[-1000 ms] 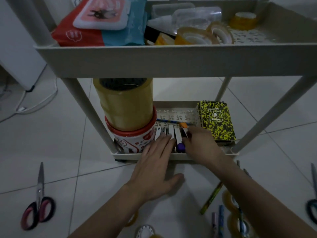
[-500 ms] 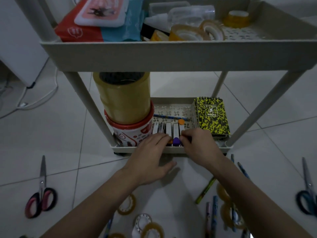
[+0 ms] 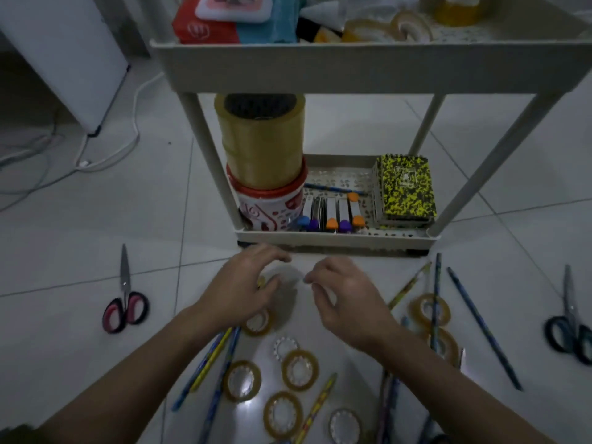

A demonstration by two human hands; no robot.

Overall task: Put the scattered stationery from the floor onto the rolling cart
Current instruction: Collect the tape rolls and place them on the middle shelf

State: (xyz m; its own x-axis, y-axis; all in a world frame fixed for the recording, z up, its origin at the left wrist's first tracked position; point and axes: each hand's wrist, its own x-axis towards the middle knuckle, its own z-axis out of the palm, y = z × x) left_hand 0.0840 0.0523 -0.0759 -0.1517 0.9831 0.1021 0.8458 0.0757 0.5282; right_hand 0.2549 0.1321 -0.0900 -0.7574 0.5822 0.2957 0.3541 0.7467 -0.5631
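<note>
The cart (image 3: 333, 241) stood on the tiled floor (image 3: 80, 238), its bottom tray already holding big tape rolls (image 3: 261, 139) at the left end, a row of markers (image 3: 330, 216) along the front edge and a notebook (image 3: 404, 187) at the right end.

Stationery lay scattered on the floor before the cart's front edge. Two scissors, pink (image 3: 125, 302) well off the left corner and dark (image 3: 571, 325) well off the right, looked stiff and heavier; best taken at the closed blades or the handles. The pencils (image 3: 482, 325) looked light, rigid and apt to roll, so several could be gathered mid-shaft. The small tape rings (image 3: 299, 369) looked light and slick, easiest pinched through the core.

The left hand (image 3: 246, 286) hovered over a ring, fingers curled, though blur hid whether it gripped. The right hand (image 3: 342, 296) hung loosely curled, holding nothing.
</note>
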